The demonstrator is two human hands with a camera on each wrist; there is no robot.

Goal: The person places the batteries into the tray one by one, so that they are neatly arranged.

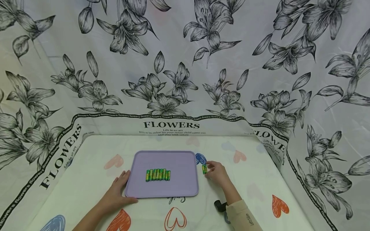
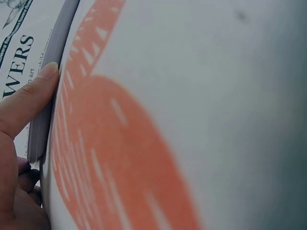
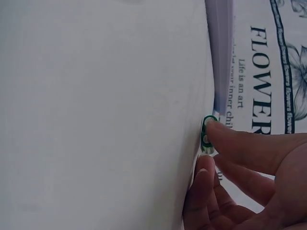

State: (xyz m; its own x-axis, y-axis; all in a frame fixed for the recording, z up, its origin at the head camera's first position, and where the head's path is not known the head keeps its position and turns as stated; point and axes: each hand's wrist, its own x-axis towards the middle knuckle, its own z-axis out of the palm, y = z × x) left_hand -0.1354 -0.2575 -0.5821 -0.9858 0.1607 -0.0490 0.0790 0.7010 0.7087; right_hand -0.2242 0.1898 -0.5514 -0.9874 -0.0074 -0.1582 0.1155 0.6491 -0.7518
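A lilac tray [image 1: 182, 175] lies flat on the table, with a side-by-side row of several green and yellow batteries [image 1: 158, 175] near its middle. My left hand [image 1: 117, 191] rests against the tray's front left corner, fingers along the left side and thumb [image 2: 41, 84] stretched along the front edge. Just right of the tray, my right hand [image 1: 216, 173] pinches two more batteries [image 1: 204, 169] of the same kind between thumb and fingers. In the right wrist view, the round ends of these batteries [image 3: 207, 136] show between thumb tip and fingertips, close to the tablecloth.
The tablecloth [image 1: 245, 179] is white with printed hearts and lettering. A black device [image 1: 220, 206] sits at the right wrist, by the beige sleeve [image 1: 241, 215]. Flower-printed fabric [image 1: 173, 80] surrounds the back and both sides of the table.
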